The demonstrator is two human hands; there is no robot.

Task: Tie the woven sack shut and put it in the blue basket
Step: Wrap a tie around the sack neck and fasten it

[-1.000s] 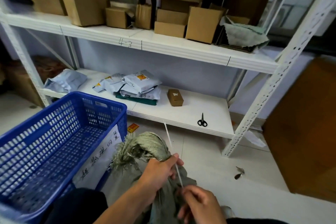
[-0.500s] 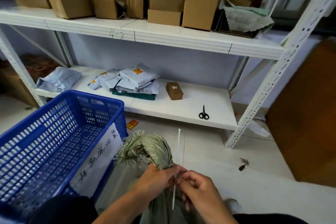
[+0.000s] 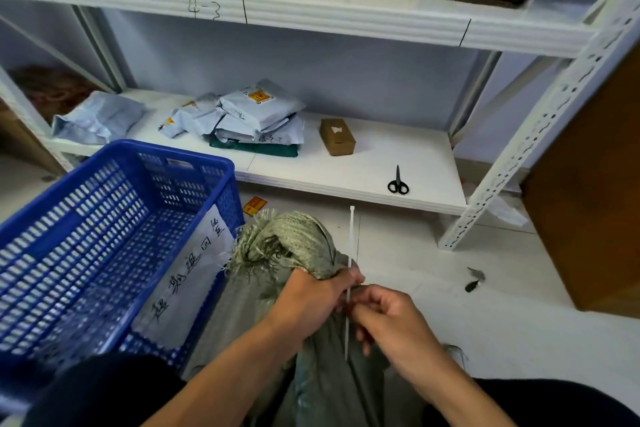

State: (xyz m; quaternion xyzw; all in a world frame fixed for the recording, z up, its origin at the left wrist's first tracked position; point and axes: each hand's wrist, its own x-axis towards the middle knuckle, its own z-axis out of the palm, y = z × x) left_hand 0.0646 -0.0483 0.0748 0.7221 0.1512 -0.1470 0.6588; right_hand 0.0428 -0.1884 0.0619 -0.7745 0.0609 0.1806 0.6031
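Note:
A grey-green woven sack (image 3: 287, 246) stands on the floor between my knees, its frayed mouth bunched into a neck. My left hand (image 3: 311, 302) squeezes that neck just below the tuft. A thin white cable tie (image 3: 351, 239) stands nearly upright against the neck, its head end at the top. My right hand (image 3: 388, 315) pinches the tie's lower part right beside my left hand's fingers. The blue basket (image 3: 114, 163), a slotted plastic crate with a handwritten paper label, sits on the floor to the sack's left and touches it.
A white metal rack stands ahead. Its low shelf (image 3: 374, 198) carries black scissors (image 3: 397, 182), a small brown box (image 3: 337, 136) and several grey mailer bags (image 3: 252, 114). Cardboard boxes fill the upper shelf. A brown panel (image 3: 588, 191) leans at the right.
My right hand has moved up to meet my left hand at the sack's neck. The cable tie has swung from tilted to nearly upright. The view has dipped closer to the sack.

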